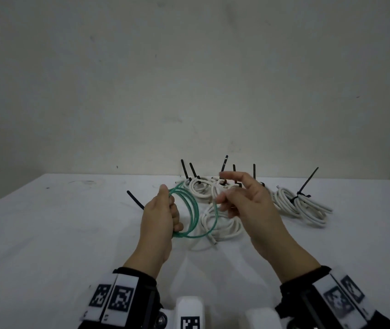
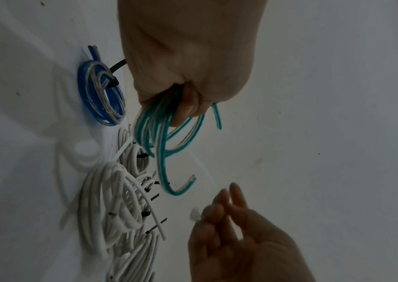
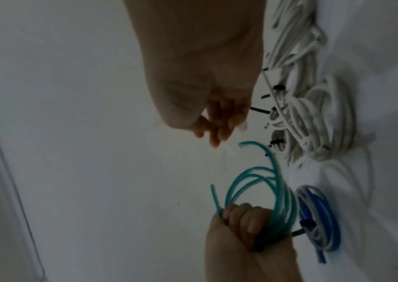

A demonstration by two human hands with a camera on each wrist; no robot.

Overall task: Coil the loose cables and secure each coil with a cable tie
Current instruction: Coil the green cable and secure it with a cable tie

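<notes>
My left hand [image 1: 165, 210] holds a coil of green cable [image 1: 190, 210] above the white table [image 1: 58, 233], fingers curled round one side of the loops. The left wrist view shows the green cable [image 2: 161, 137] bunched in the fist, with both cut ends free. Just right of the coil and apart from it, my right hand [image 1: 227, 198] pinches a pale cable tie [image 2: 195, 215]. That tie is blurred, and its strip [image 3: 229, 150] pokes out past the fingertips.
Several white cable coils bound with black ties lie behind the hands [image 1: 201, 186] and to the right [image 1: 300, 205]. An untied white cable [image 1: 220, 226] lies under the hands. A blue coil [image 2: 103, 95] with a black tie sits left of my left hand.
</notes>
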